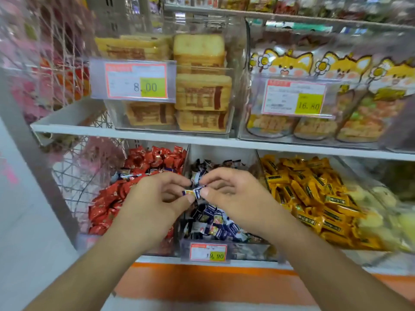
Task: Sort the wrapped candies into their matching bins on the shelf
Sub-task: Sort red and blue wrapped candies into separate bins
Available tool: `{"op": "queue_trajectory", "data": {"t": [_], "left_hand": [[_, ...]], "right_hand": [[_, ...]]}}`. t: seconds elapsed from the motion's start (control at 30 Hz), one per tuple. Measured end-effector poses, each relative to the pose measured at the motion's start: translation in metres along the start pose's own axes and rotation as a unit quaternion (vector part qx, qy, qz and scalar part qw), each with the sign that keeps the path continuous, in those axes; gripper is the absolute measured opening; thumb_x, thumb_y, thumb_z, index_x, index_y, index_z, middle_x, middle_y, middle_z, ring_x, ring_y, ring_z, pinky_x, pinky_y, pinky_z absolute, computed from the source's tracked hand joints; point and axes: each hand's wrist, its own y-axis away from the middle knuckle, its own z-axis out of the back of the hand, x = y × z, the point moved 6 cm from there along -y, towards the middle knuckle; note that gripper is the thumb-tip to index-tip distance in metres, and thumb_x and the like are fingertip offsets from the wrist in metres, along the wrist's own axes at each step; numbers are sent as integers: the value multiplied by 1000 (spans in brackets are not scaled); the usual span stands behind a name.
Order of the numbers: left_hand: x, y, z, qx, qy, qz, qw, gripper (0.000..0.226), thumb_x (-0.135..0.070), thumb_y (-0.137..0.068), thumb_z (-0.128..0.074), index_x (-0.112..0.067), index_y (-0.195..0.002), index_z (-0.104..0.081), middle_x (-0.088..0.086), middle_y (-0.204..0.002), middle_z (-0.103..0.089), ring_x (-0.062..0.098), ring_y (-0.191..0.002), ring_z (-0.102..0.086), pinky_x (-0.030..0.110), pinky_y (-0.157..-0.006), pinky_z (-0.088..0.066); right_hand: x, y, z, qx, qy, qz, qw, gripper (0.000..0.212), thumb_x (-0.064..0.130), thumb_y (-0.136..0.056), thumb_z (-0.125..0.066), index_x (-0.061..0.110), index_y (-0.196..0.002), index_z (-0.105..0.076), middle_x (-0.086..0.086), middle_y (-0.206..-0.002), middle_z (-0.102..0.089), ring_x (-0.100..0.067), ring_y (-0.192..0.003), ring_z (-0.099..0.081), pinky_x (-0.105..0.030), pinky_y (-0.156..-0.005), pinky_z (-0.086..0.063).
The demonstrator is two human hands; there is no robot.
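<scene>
A small dark-blue and white wrapped candy [194, 191] hangs between my two hands above the middle bin. My left hand [157, 198] pinches its left end and my right hand [233, 194] pinches its right end. Below them the middle clear bin [247, 248] holds dark-blue wrapped candies [215, 223]. The left bin is filled with red wrapped candies [155, 160], and a few blue ones [128, 175] lie on top of the red heap. The right bin holds yellow-orange wrapped candies [314, 198].
The upper shelf board [202, 140] carries clear boxes of toast packs [202, 95] and fox-print snack bags [336, 86] with price tags. A further bin of pale yellow sweets [381, 212] stands at the far right. A wire basket [74, 171] hangs at left.
</scene>
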Motion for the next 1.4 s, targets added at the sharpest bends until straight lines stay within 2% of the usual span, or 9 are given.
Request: {"op": "queue_trajectory", "data": {"t": [0.17,0.33,0.5,0.63,0.77,0.9,1.0,1.23,1.4], "left_hand": [[-14,5,-12,11,-32,-29,999,30,-27,-90,-77,-37,-115,-64,-17,-93,-74,-3,-96,-68,34,-96,-53],[-5,15,22,-34,-158,-57,985,40,-34,-92,-73,-38,-129,-59,-29,-115,-65,-10,-110,-58,25,-101,-50],[17,18,57,-47,-270,-57,960,53,-43,-91,-71,-40,-140,-51,-29,-129,-47,-3,-124,-46,19,-102,-34],[49,6,82,-61,-302,-45,950,77,-54,-86,-70,-27,-152,-43,-11,-155,-39,13,-145,-37,20,-114,-24],[83,-5,98,-44,-292,8,955,120,-90,-71,-52,-29,-164,-7,0,-171,-3,19,-157,-6,32,-125,-12],[111,-11,103,20,-246,85,965,135,-89,-68,-55,-27,-159,23,-2,-170,15,16,-157,5,37,-127,-9],[118,-13,103,46,-186,89,977,142,-98,-58,-55,-35,-157,27,-9,-170,14,9,-156,4,35,-127,-10],[122,-14,101,62,-153,79,983,136,-81,-72,-66,-31,-157,28,-10,-169,18,6,-155,10,24,-123,-4],[121,-13,101,77,-138,85,984,135,-78,-77,-66,-27,-156,30,-12,-167,23,5,-154,12,18,-117,-1]], "right_hand": [[-5,7,19,-58,31,4,998,6,26,-96,-71,31,-93,-72,3,-75,-68,-19,-68,-65,-42,-72,-61],[-25,10,39,-32,238,-77,968,40,34,-101,-64,31,-141,-57,-1,-128,-65,-3,-61,-66,-25,-59,-57],[-16,8,23,-8,243,-66,968,35,34,-103,-60,32,-138,-58,3,-147,-57,-19,-102,-72,-32,-88,-59],[-9,3,9,-13,241,-50,969,27,35,-103,-60,36,-130,-62,12,-145,-56,-9,-73,-68,-23,-70,-57],[4,-4,-9,-11,242,-3,970,25,37,-105,-57,40,-129,-62,23,-134,-59,4,-99,-57,-10,-83,-44],[30,-25,-35,-14,208,34,978,25,39,-103,-58,43,-128,-62,31,-120,-61,13,-109,-53,-10,-95,-44],[56,-58,-65,-11,194,66,979,25,40,-102,-60,41,-126,-65,29,-113,-64,15,-102,-54,-2,-83,-38],[74,-169,-157,108,281,67,951,42,36,-100,-65,31,-141,-59,3,-144,-59,-17,-126,-58,-27,-106,-44],[60,-200,-180,153,304,68,938,37,33,-88,-80,35,-124,-72,6,-123,-71,-18,-109,-67,-26,-93,-50]]}}
